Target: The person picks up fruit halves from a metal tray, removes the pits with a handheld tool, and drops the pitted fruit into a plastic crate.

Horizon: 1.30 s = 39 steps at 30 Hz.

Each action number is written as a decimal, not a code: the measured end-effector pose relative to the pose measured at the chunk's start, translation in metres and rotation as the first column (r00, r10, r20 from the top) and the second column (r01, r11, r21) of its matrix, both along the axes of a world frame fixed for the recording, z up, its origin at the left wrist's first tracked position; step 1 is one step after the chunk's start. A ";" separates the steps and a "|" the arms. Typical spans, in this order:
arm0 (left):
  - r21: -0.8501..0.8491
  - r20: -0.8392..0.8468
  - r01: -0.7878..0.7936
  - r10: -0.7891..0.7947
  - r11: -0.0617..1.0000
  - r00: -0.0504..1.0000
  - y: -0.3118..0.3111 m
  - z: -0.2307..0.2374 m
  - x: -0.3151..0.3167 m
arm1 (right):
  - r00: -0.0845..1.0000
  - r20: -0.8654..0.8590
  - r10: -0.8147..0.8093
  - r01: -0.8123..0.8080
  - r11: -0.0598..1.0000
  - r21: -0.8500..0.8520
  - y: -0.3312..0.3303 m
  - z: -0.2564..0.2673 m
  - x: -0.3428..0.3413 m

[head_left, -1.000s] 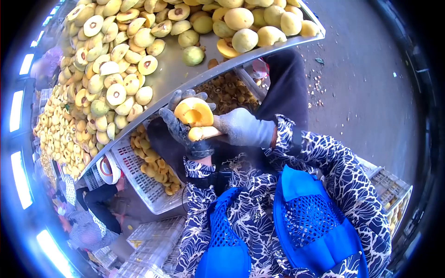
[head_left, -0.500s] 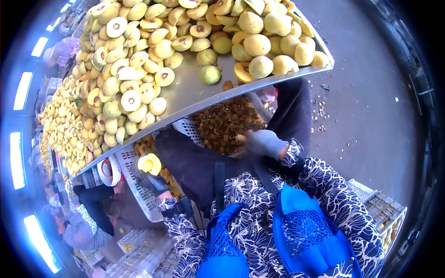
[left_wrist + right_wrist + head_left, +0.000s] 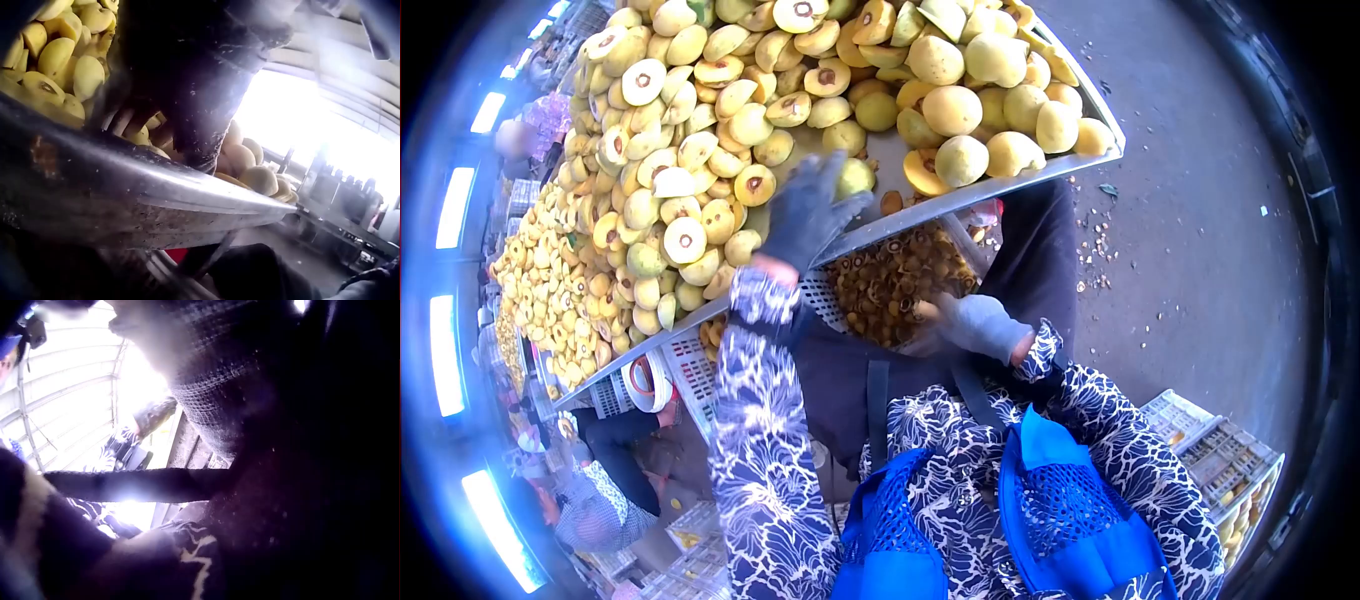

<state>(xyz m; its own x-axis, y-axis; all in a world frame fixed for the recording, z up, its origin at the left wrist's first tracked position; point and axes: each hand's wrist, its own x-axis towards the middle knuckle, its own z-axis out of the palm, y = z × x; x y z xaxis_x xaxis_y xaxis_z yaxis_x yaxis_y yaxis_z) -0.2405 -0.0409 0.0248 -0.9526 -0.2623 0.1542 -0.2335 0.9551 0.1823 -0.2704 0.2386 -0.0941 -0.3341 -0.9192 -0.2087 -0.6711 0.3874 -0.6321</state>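
My left hand, in a dark grey glove, reaches over the rim of the metal tray with its fingers spread. Its fingertips are right by a whole greenish peach, in front of a heap of halved yellow peaches. In the left wrist view, the dark glove overlaps the fruit behind the tray edge. Low over my lap, my right hand, in a light grey glove, grips a short tan-tipped piece; I cannot tell what it is. The right wrist view is mostly dark glove.
Below the tray rim stands a crate filled with brown peach pits. Another white crate is at the left by my leg. More crates stand at the right. A person sits at the lower left.
My left hand held a pitted peach half up front, carried it down left over the crate of halves, and now reaches over the tray without it. My right hand has dropped towards the pits crate.
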 end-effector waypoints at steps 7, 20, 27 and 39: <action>0.626 0.021 0.014 -0.035 0.780 0.999 -0.025 -0.010 -0.013 | 0.996 0.045 -0.083 0.087 0.992 -0.090 0.006 0.012 0.000; 0.933 -0.326 0.146 0.600 0.328 0.731 0.086 0.020 0.122 | 0.998 0.060 0.007 0.020 0.901 -0.433 -0.052 0.129 0.025; 0.542 -0.549 -0.073 0.419 0.837 0.724 0.094 0.031 0.122 | 0.826 0.560 0.059 0.249 0.853 -0.458 -0.054 0.154 0.040; -0.044 -0.496 0.089 -0.099 0.995 0.862 0.085 0.049 0.132 | 0.405 0.909 -0.098 0.327 0.944 -0.044 -0.048 0.190 0.030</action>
<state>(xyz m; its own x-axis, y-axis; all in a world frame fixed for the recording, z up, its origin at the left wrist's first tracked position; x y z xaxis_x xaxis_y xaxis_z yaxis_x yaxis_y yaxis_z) -0.1084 0.0445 0.0738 -0.7680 -0.1679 0.6181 -0.0260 0.9724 0.2317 -0.2402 0.1902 0.0960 -0.2581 -0.9007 -0.3496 0.3948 0.2319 -0.8890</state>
